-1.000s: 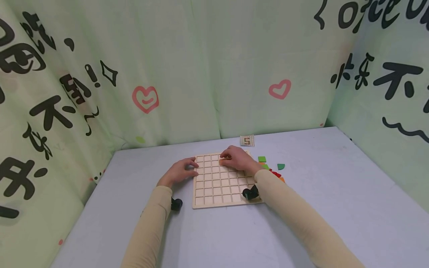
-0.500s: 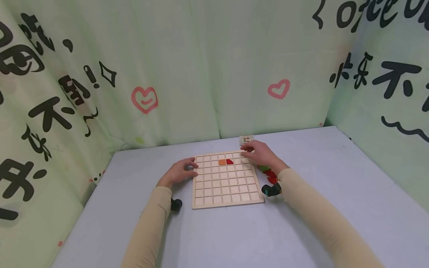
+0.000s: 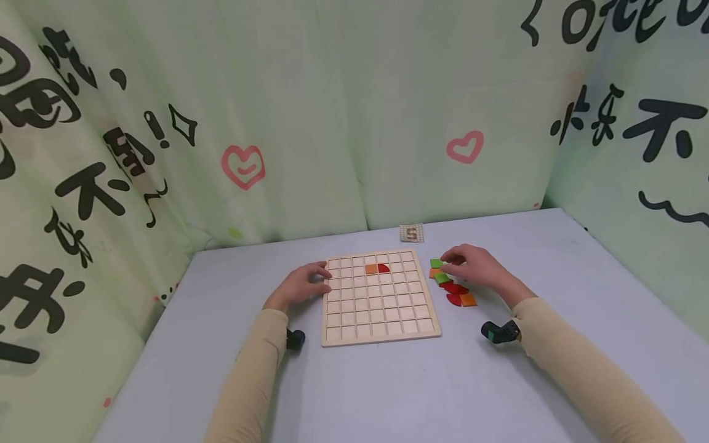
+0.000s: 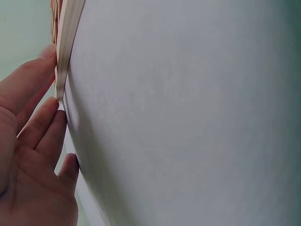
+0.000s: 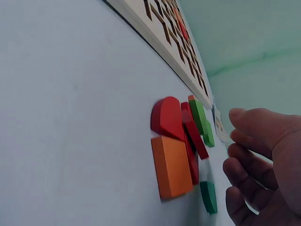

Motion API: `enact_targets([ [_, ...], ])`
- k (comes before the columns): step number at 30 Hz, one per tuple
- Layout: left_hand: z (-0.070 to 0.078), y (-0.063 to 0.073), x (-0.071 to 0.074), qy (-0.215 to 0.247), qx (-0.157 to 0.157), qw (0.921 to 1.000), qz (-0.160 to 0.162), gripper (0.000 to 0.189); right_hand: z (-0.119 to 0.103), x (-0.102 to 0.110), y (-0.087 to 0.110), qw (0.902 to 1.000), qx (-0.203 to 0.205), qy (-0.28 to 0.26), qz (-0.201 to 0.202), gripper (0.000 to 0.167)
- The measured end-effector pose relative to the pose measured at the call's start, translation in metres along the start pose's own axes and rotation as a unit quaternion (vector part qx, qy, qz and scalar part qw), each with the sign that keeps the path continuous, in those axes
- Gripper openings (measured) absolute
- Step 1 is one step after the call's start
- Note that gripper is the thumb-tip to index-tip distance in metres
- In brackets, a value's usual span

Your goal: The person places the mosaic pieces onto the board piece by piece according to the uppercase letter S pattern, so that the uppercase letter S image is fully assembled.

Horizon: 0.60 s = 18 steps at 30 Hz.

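A light wooden grid board point(image 3: 362, 304) lies on the table, with an orange square tile point(image 3: 371, 269) and a red quarter-round tile point(image 3: 384, 268) side by side in its upper cells. My left hand point(image 3: 301, 284) rests its thumb and fingertips against the board's left edge. To the right of the board, my right hand point(image 3: 477, 267) hovers over a loose group of tiles, fingers loosely bent and nothing between them. Its fingertips overlap a green square tile point(image 3: 436, 263) in the head view. Nearer lie red rounded tiles point(image 5: 168, 115), an orange square point(image 5: 171, 167) and a dark green tile point(image 5: 208, 197).
A small printed card point(image 3: 412, 233) lies behind the board near the table's back edge. Pale green curtains point(image 3: 343, 123) with writing and hearts stand around the back and sides. A black wrist camera point(image 3: 500, 332) hangs below the right forearm.
My right hand has left the orange tile on the board and moved right, over the loose tiles. The orange and red tiles on the board are uncovered. My left hand stays at the board's edge.
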<state>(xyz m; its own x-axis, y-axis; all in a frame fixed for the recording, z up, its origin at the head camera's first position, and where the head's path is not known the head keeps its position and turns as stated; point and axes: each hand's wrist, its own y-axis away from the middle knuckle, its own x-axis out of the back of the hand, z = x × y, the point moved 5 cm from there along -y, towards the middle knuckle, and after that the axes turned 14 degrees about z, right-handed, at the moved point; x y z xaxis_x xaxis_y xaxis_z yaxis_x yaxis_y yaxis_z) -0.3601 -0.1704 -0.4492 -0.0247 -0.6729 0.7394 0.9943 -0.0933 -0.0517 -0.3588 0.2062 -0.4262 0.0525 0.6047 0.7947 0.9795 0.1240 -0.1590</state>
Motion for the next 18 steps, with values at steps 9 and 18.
enact_targets([
  [9, 0.003, 0.001, 0.003, -0.003, 0.001, 1.0, 0.002, 0.026, 0.011, 0.013, 0.017, 0.9985, 0.029, 0.016, -0.044, 0.036],
  [18, 0.004, 0.002, 0.001, 0.0, 0.011, 0.9999, 0.002, 0.027, 0.009, 0.007, 0.028, 0.9966, 0.065, 0.014, -0.049, 0.028],
])
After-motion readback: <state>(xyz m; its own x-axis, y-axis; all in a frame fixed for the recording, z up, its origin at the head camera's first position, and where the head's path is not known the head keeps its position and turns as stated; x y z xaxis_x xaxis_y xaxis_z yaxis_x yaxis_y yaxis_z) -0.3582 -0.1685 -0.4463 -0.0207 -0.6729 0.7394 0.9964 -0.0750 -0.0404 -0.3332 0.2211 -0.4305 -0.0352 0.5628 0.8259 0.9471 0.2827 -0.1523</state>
